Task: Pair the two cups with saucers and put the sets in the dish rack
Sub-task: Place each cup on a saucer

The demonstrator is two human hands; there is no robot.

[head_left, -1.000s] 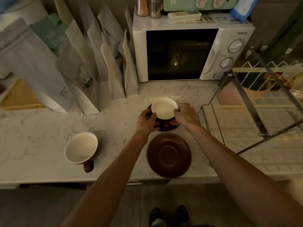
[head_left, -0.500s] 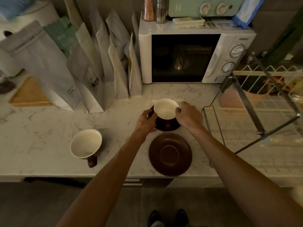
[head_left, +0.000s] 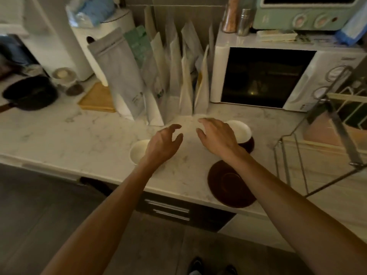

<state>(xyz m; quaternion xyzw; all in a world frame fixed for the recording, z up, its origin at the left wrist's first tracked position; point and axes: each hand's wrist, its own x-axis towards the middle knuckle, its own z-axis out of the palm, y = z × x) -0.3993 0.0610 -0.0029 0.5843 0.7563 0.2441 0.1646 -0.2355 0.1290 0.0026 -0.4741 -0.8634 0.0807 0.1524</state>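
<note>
both hands hover over the white marble countertop (head_left: 79,135), holding nothing, fingers loosely curled. the left hand (head_left: 161,144) partly hides a white-lined cup (head_left: 138,151) beneath it. the right hand (head_left: 215,138) is just in front of a second white-lined brown cup (head_left: 241,132) sitting on a dark brown saucer (head_left: 250,144). another dark brown round saucer (head_left: 224,185) lies bare near the counter edge, under the right forearm. a metal wire dish rack (head_left: 294,165) stands at the right, a white microwave (head_left: 264,76) behind, pale paper pouches (head_left: 178,82) standing beside it.
</note>
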